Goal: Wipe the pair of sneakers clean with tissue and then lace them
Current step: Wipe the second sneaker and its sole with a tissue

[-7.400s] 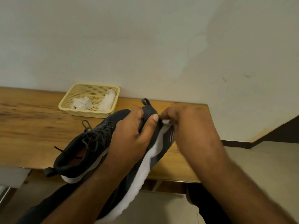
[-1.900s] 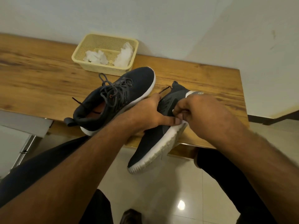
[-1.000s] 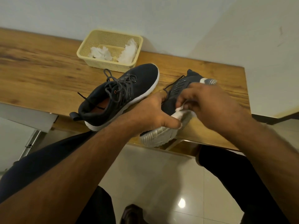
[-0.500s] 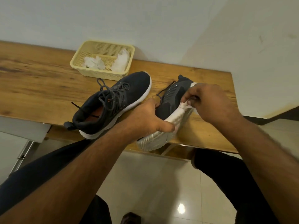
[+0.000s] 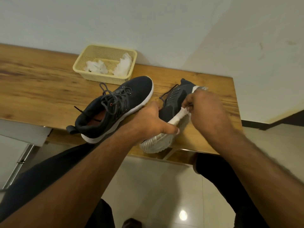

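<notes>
Nearest: two bare forearms reach in over dark-trousered legs and pale floor tiles. Left hand (image 5: 151, 122) holds the tilted sneaker (image 5: 171, 109) at the tabletop's (image 5: 41, 89) near edge, grip clamped round its forepart, thumb across the white sole, which is turned up toward the camera. Right hand (image 5: 209, 112) pinches a white tissue (image 5: 181, 112) against that sole's edge, fingers curled tight on it. Just left, the laced sneaker (image 5: 115, 106) rests upright on the wood, heel overhanging the edge. Farther back, by the wall, a yellow basket (image 5: 105, 76) holds crumpled tissues (image 5: 123, 66).
</notes>
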